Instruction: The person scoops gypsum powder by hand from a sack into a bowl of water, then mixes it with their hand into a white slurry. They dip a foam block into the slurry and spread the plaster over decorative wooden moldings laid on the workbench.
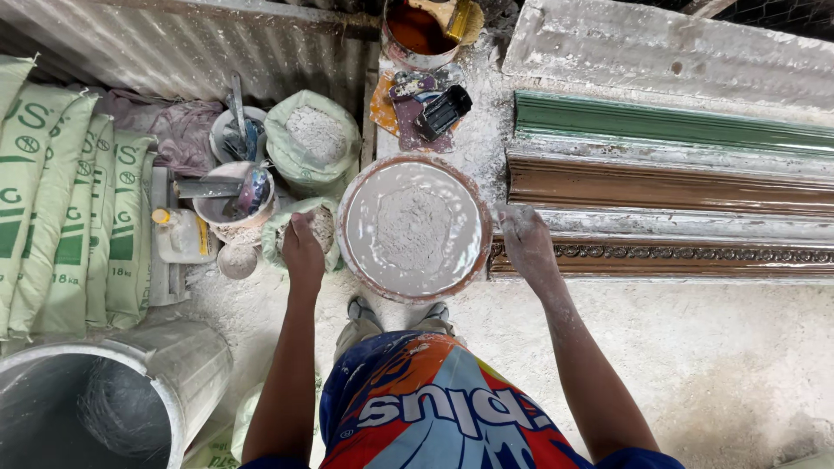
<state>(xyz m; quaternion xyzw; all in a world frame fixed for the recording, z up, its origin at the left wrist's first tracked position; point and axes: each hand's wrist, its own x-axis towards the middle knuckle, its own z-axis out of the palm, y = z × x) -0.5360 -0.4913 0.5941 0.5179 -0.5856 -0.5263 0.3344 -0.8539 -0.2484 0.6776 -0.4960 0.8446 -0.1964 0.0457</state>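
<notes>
A heap of dry white powder (412, 227) was already piled in the round brown-rimmed basin (347, 205) and not yet mixed in. The left hand (303, 247) was closed around more powder in the small open sack (323, 227). The right hand (526, 241), loosely spread, was rested beside the basin.

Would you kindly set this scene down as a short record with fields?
setting: dusty concrete floor, seen from above
left hand: reaching into a small bag of white powder
right hand: dusted white, beside the basin's rim, holding nothing
centre: round basin with a heap of white powder
right: long moulding strips, green and brown
left: stacked sacks, grey bucket
</notes>
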